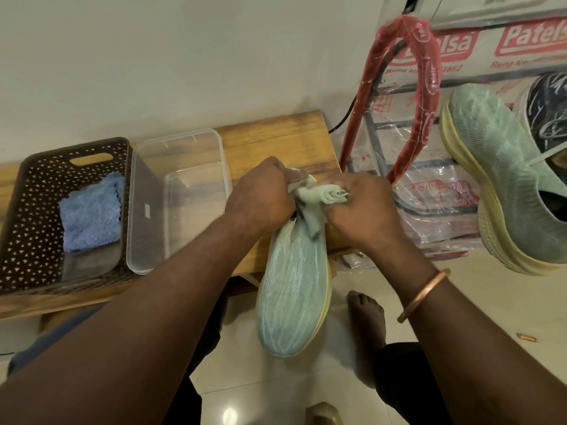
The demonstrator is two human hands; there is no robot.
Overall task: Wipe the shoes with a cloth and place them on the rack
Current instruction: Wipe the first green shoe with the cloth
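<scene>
I hold a mint-green knit shoe (294, 286) with a pale yellow sole at the centre of the head view, toe pointing down toward me. My left hand (260, 194) grips its heel end, with part of a pale green cloth (319, 194) under the fingers. My right hand (359, 207) is closed on the bunched, rolled end of that cloth at the shoe's opening. The matching green shoe (503, 179) sits tilted on the rack (377, 124) at the right, beside a dark patterned shoe (549, 108).
A wooden bench (276, 133) against the wall carries a dark perforated basket (30, 210) holding a folded blue cloth (90, 213), and a clear plastic tub (181, 167). The rack is wrapped in printed plastic with a red-wrapped curved tube (426, 87). My bare foot (366, 314) rests on the tiled floor.
</scene>
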